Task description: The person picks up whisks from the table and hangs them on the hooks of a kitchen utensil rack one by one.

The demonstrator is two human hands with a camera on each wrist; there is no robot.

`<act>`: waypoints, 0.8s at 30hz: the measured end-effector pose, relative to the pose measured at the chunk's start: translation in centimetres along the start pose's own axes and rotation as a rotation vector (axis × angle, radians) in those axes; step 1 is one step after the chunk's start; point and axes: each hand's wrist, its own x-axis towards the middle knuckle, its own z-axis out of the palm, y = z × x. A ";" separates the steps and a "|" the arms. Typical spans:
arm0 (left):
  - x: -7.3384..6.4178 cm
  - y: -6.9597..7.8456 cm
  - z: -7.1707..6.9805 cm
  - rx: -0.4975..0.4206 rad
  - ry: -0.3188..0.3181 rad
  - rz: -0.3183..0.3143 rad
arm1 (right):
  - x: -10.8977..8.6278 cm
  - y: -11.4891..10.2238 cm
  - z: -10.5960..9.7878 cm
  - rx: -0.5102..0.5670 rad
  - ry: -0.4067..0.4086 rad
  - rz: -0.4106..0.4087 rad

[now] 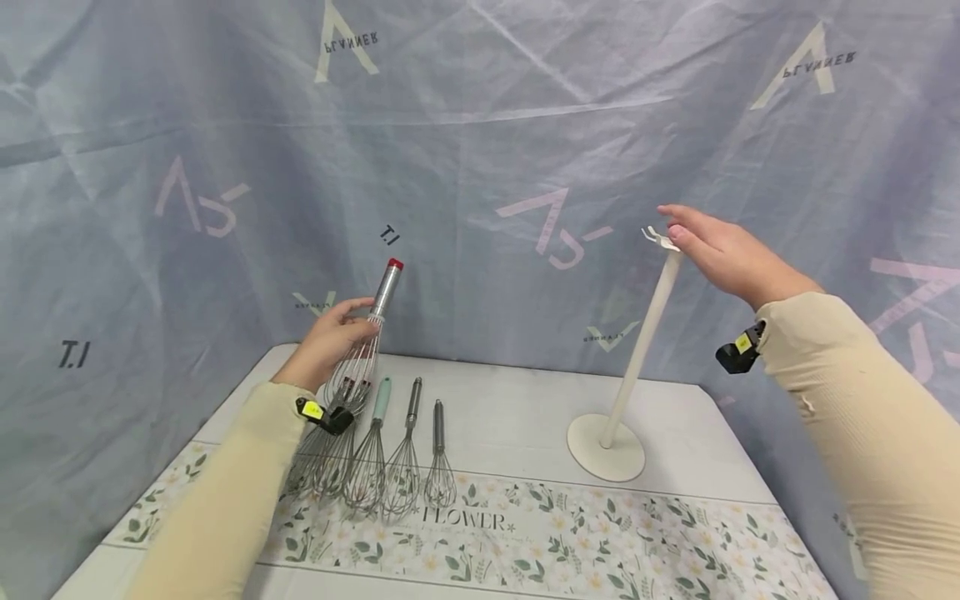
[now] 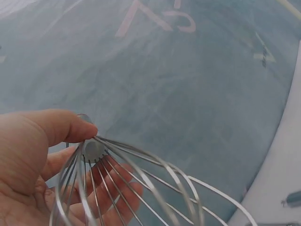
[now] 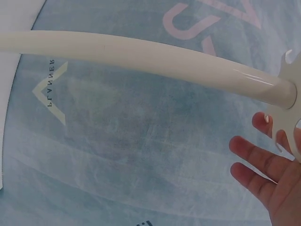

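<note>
In the head view, my left hand (image 1: 326,342) grips a large balloon whisk (image 1: 386,287), with a steel handle and red end cap, where its wires meet the handle. The whisk is held handle up above the table, and its wire loops (image 2: 155,183) spread toward the left wrist camera. My right hand (image 1: 731,254) is at the top of a cream stand (image 1: 645,342), touching its hooked plate (image 1: 660,240). In the right wrist view, the fingers (image 3: 256,150) are extended and spread beside the plate. The thumb is hidden there.
Several whisks lie in a row on the table: a teal-handled one (image 1: 382,400), a steel one (image 1: 413,404), a small one (image 1: 439,425), and others partly hidden behind my left wrist. The stand's round base (image 1: 585,446) sits on the right. Blue-grey cloth (image 1: 465,167) surrounds the table.
</note>
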 end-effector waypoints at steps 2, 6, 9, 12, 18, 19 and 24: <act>0.3 0.7 0.6 -0.008 0.000 0.008 | 0.1 -0.1 0.0 0.003 -0.003 0.017; 0.7 1.8 1.7 -0.014 -0.007 0.023 | 0.2 -0.2 0.1 0.003 -0.023 0.047; 1.0 2.5 2.5 -0.024 -0.024 0.028 | 0.2 -0.1 0.2 0.004 -0.029 0.052; 1.3 3.3 3.2 -0.039 -0.034 0.032 | 0.1 0.0 0.2 0.007 -0.022 0.046; 1.9 5.0 4.3 -0.053 -0.044 0.059 | 0.0 0.2 0.3 -0.004 -0.020 0.041; 2.1 5.2 4.5 -0.052 -0.046 0.064 | 0.0 0.2 0.3 -0.003 -0.024 0.043; 2.4 6.4 5.6 -0.048 -0.049 0.078 | 0.2 0.0 0.2 0.004 -0.036 0.054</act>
